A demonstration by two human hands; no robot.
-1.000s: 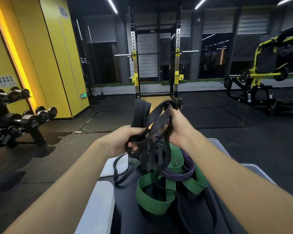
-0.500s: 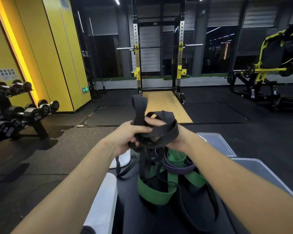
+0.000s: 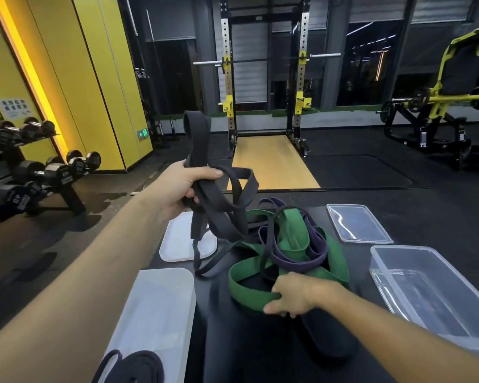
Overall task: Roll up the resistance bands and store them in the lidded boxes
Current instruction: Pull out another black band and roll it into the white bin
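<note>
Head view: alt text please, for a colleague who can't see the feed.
The left hand holds a tangled black band raised above a black table, while the right hand grips a green band lying tangled with a purple band. A white box sits at the left, a clear box at the right.

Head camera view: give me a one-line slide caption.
Left hand grips looped black band aloft while right hand holds the green band on the dark table.

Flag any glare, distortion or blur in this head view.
Head view: wide-angle distortion slants the yellow wall; glare streaks the clear lid and clear box; light is dim, but the left hand, right hand, black band and green band look sharp.
</note>
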